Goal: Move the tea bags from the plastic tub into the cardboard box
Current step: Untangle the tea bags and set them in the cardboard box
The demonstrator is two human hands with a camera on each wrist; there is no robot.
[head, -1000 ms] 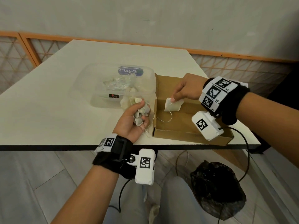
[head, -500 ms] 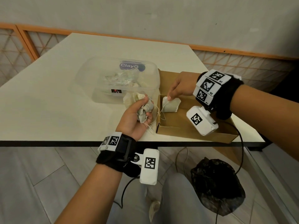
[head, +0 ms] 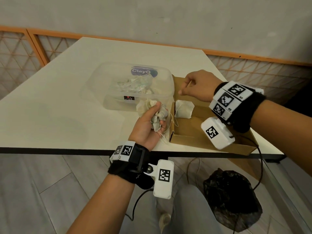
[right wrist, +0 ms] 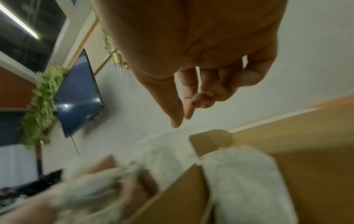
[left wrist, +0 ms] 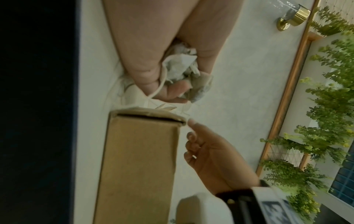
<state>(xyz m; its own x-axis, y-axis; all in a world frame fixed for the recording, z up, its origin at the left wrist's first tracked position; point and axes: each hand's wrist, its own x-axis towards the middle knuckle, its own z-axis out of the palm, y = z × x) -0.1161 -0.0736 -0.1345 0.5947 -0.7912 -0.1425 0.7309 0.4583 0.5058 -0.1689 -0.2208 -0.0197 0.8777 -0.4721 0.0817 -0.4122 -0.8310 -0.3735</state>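
The left grip point(head: 148, 125) clutches crumpled tea bags point(head: 158, 116) beside the cardboard box point(head: 190, 132); the right grip point(head: 197, 86) hangs empty, fingers loosely curled, above one boxed tea bag point(head: 184, 111).

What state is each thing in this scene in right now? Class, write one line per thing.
Clear plastic tub: lid off, tea bags still inside.
Brown cardboard box: open, one tea bag in it.
White tea bag in the box: lying released against the box's left wall.
Bunch of crumpled tea bags: gripped in the left hand.
Right hand: above the box, holding nothing.
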